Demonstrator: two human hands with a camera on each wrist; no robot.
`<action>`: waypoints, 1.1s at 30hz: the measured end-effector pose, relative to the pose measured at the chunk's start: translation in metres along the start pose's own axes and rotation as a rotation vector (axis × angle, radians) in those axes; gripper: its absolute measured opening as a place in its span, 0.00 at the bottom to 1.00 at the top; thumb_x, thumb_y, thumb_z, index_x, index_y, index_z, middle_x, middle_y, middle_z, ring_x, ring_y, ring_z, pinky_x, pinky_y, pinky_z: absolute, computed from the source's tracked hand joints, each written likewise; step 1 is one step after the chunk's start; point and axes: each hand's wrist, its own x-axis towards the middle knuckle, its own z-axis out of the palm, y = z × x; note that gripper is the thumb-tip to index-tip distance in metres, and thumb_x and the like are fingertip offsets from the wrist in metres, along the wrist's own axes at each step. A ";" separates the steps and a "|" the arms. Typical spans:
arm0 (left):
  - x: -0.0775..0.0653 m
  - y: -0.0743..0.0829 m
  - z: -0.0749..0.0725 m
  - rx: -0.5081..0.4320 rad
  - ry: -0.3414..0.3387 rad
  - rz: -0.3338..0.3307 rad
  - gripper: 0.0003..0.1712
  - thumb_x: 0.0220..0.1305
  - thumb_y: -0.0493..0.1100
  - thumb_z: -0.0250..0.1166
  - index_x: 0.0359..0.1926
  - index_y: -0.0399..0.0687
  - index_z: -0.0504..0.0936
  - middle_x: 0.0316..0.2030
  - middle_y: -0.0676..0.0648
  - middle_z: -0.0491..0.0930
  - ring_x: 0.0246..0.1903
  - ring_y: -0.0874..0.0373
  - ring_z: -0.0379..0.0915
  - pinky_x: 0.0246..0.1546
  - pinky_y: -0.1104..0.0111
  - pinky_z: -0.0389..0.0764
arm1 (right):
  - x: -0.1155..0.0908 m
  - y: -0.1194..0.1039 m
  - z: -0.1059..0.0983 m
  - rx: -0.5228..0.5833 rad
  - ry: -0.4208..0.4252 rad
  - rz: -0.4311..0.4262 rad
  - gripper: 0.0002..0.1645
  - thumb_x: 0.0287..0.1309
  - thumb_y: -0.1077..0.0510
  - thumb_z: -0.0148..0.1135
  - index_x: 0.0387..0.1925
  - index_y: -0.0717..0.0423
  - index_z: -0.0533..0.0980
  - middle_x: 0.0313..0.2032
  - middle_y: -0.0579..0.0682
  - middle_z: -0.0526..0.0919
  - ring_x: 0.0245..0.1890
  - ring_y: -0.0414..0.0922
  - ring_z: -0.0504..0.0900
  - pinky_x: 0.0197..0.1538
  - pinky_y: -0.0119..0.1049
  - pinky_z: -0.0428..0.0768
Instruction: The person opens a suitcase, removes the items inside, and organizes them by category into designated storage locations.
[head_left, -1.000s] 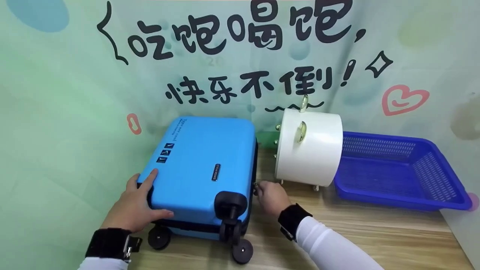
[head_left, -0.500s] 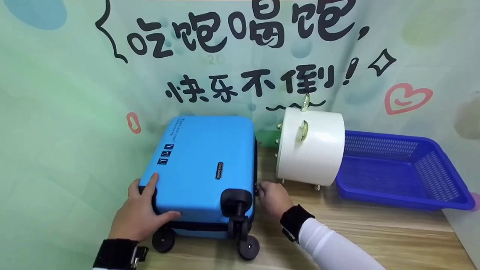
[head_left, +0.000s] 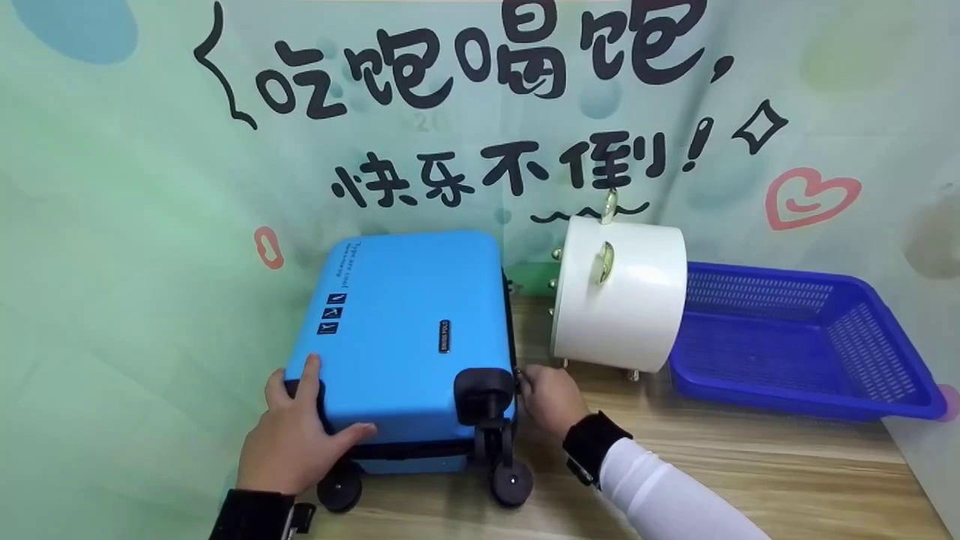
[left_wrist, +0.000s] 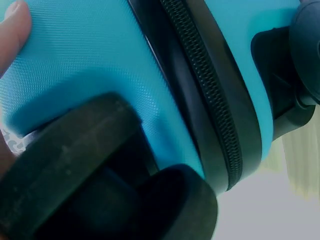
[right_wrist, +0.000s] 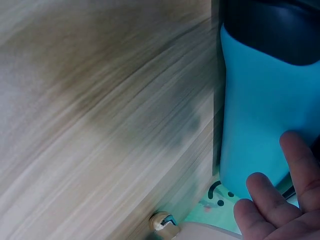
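A hard-shell blue suitcase point(head_left: 405, 322) with black corner guards lies on its side on the wooden table. My left hand point(head_left: 296, 431) rests on its near left corner with fingers spread, index finger on the upper face and thumb along the near end. In the left wrist view, a black zipper point(left_wrist: 212, 95) runs round the shell and dark wheels point(left_wrist: 65, 165) fill the foreground. At the suitcase's right side, my right hand point(head_left: 551, 397) pinches a small zipper pull point(head_left: 519, 379) at the seam. Other fingers point(right_wrist: 265, 195) of that hand extend beside the blue shell point(right_wrist: 265, 110) in the right wrist view.
Just right of the suitcase, a white pot point(head_left: 622, 300) with gold-coloured handles lies on its side. A blue plastic basket point(head_left: 787, 409) stands beyond it at the right. A printed cloth backdrop point(head_left: 165, 210) rises behind and left of the table point(head_left: 735, 465).
The suitcase's near end has swung to the right and slightly away, with my left hand moving right along with it. My right hand has shifted only slightly right and keeps its pinch.
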 end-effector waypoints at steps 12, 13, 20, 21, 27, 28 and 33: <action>-0.007 0.019 0.011 0.006 0.036 -0.062 0.86 0.40 0.94 0.59 0.86 0.50 0.36 0.74 0.19 0.47 0.41 0.34 0.77 0.36 0.48 0.84 | -0.001 0.003 -0.003 -0.012 0.024 0.005 0.19 0.74 0.61 0.58 0.22 0.52 0.74 0.22 0.48 0.80 0.27 0.46 0.82 0.36 0.48 0.82; -0.008 0.020 0.012 0.011 0.044 -0.065 0.86 0.40 0.94 0.60 0.86 0.49 0.37 0.73 0.19 0.47 0.40 0.35 0.77 0.36 0.47 0.84 | -0.001 0.004 -0.004 -0.014 0.026 0.005 0.19 0.74 0.61 0.58 0.22 0.52 0.74 0.22 0.47 0.81 0.27 0.47 0.83 0.36 0.48 0.82; -0.009 0.027 0.014 -0.006 0.043 -0.081 0.85 0.45 0.91 0.62 0.86 0.47 0.35 0.74 0.17 0.42 0.33 0.37 0.78 0.26 0.52 0.79 | -0.004 0.006 -0.005 -0.012 0.040 0.011 0.20 0.73 0.61 0.57 0.21 0.52 0.73 0.22 0.49 0.80 0.29 0.49 0.84 0.37 0.50 0.83; -0.009 0.028 0.014 -0.013 0.037 -0.085 0.85 0.45 0.91 0.62 0.86 0.47 0.34 0.74 0.16 0.40 0.32 0.37 0.78 0.25 0.53 0.78 | -0.005 0.006 -0.006 -0.011 0.041 0.011 0.20 0.72 0.61 0.57 0.20 0.52 0.73 0.22 0.49 0.81 0.29 0.50 0.85 0.37 0.50 0.84; -0.011 0.035 0.017 -0.019 0.013 -0.121 0.84 0.48 0.89 0.61 0.85 0.44 0.32 0.74 0.15 0.38 0.27 0.42 0.77 0.21 0.58 0.73 | -0.007 0.008 -0.007 -0.020 0.037 0.022 0.20 0.72 0.60 0.57 0.20 0.50 0.73 0.23 0.49 0.82 0.31 0.49 0.86 0.38 0.49 0.84; -0.011 0.037 0.017 -0.015 0.014 -0.127 0.84 0.49 0.89 0.61 0.85 0.44 0.31 0.74 0.15 0.38 0.26 0.43 0.77 0.21 0.58 0.73 | -0.008 0.008 -0.008 -0.022 0.035 0.026 0.20 0.72 0.60 0.58 0.20 0.50 0.73 0.23 0.49 0.82 0.31 0.48 0.86 0.38 0.48 0.84; -0.013 0.043 0.020 0.011 0.020 -0.151 0.83 0.50 0.89 0.59 0.85 0.43 0.31 0.74 0.15 0.39 0.26 0.43 0.76 0.21 0.59 0.74 | -0.008 0.010 -0.010 -0.005 0.020 0.050 0.21 0.74 0.59 0.58 0.20 0.48 0.73 0.22 0.47 0.81 0.28 0.45 0.83 0.36 0.45 0.83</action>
